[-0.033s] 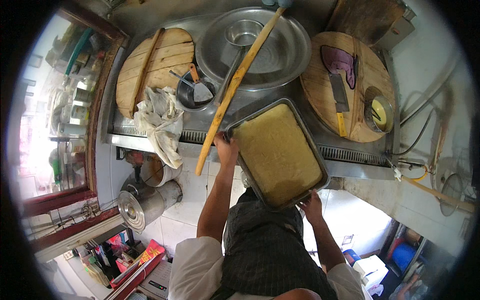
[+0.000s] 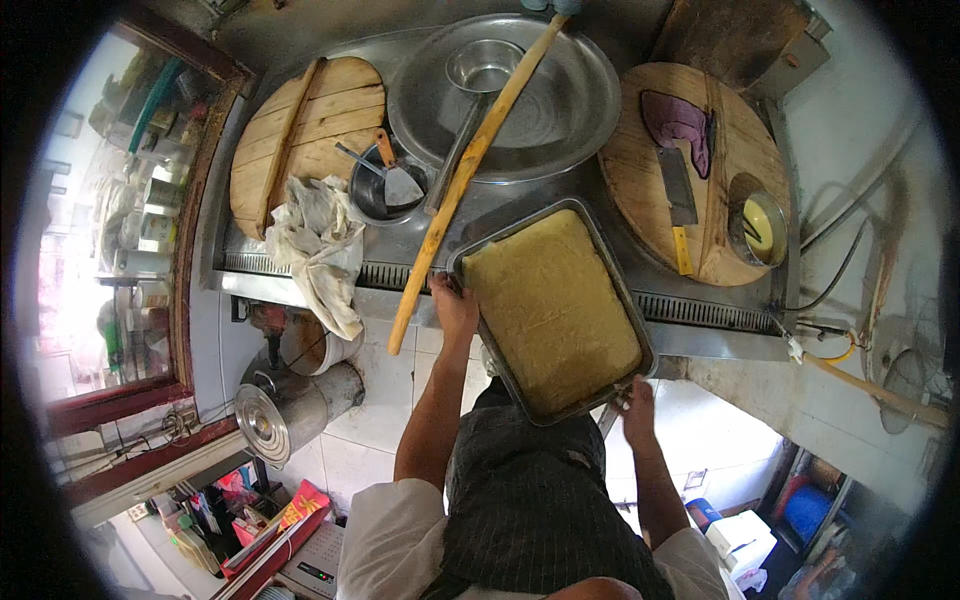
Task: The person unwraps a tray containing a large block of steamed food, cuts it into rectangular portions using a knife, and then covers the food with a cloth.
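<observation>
A deep rectangular metal baking pan (image 2: 641,333), filled with a smooth yellow cake-like slab (image 2: 555,310), is tilted in front of me at the counter's front edge. My left hand (image 2: 455,305) is closed on its left rim near the far corner. At the near right corner, my right hand (image 2: 636,408) has its fingers curled against the pan's edge; some of the fingertips are hidden. Left of the pan, a long wooden pole (image 2: 452,205) slants across a wide metal basin (image 2: 565,135) and juts out over the counter edge.
A metal ladle (image 2: 484,68) lies in the basin. A dark bowl (image 2: 378,205) holds a scraper (image 2: 400,182). Crumpled cloth (image 2: 322,250) hangs over the edge by a round wooden lid (image 2: 340,105). On another lid (image 2: 640,200) lie a cleaver (image 2: 678,190), a purple cloth (image 2: 680,125) and a bowl of yellow liquid (image 2: 762,228).
My right hand has shifted slightly right and up along the pan's near right corner, its fingers more curled. The pan has moved slightly left. My left hand keeps its hold.
</observation>
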`<action>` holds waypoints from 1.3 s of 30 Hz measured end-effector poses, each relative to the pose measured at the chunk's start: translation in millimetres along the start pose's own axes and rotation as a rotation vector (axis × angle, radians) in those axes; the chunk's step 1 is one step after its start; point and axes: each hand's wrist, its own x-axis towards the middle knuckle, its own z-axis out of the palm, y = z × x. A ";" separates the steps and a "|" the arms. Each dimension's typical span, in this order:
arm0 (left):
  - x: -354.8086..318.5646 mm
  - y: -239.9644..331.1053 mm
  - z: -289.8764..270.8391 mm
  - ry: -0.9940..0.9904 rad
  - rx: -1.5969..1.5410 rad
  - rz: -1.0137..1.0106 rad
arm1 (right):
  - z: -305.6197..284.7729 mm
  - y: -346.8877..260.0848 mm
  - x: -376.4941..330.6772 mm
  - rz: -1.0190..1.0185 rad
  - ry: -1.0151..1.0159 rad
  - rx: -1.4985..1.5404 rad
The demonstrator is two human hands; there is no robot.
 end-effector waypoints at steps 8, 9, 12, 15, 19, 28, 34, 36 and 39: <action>13.3 24.1 12.1 -0.147 0.117 0.104 | -17.2 -32.5 90.6 -0.271 0.125 -0.179; 17.4 26.8 14.7 -0.171 0.114 0.095 | -14.0 -38.3 98.1 -0.296 0.109 -0.309; 38.4 30.1 27.2 -0.241 0.148 0.113 | 7.1 -68.3 119.7 -0.386 0.026 -0.178; 50.5 27.8 40.2 -0.232 0.072 0.161 | 25.3 -107.2 117.7 -0.469 0.190 -0.556; 48.9 30.6 46.4 -0.244 -0.003 0.174 | 43.8 -157.9 135.2 -0.652 0.101 -0.608; 45.7 72.5 67.7 0.398 0.621 0.587 | 72.5 -205.0 180.4 -0.792 -0.072 -0.790; -8.8 115.2 137.0 -0.611 0.458 0.524 | 86.9 -207.5 207.1 -0.805 -0.129 -0.892; -32.2 125.5 155.2 -0.578 0.791 0.763 | 92.0 -203.1 214.5 -0.819 -0.144 -0.928; -40.6 129.2 170.0 -0.635 0.783 0.746 | 95.7 -197.3 221.2 -0.678 -0.209 -1.014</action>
